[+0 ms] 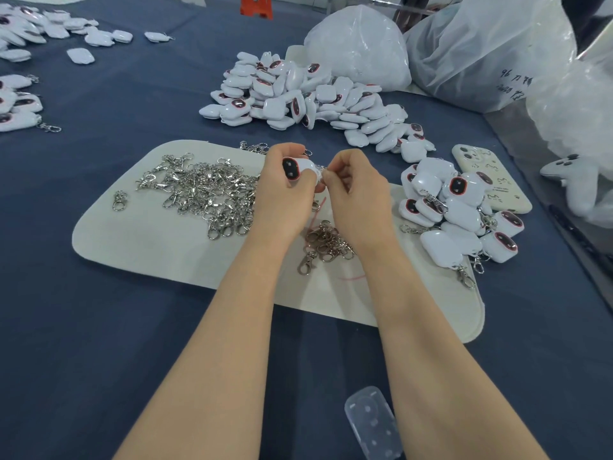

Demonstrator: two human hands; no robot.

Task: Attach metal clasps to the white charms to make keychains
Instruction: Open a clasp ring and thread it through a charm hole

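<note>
A white charm (300,167) is gripped in the left hand (285,190), its dark face turned outward. A small metal clasp (321,169) is pinched between the fingertips (326,175) of the right hand (358,194), touching the charm's edge. Loose clasps (202,190) are heaped left of the fingers, on a pale mat (132,240).

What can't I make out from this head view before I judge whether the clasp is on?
- Clasp joint: hidden between the fingers of the right hand and the charm in the left hand.
- Plastic bag writing: too blurred to read.
- Charm pile, far left: cut off by the frame edge.
</note>
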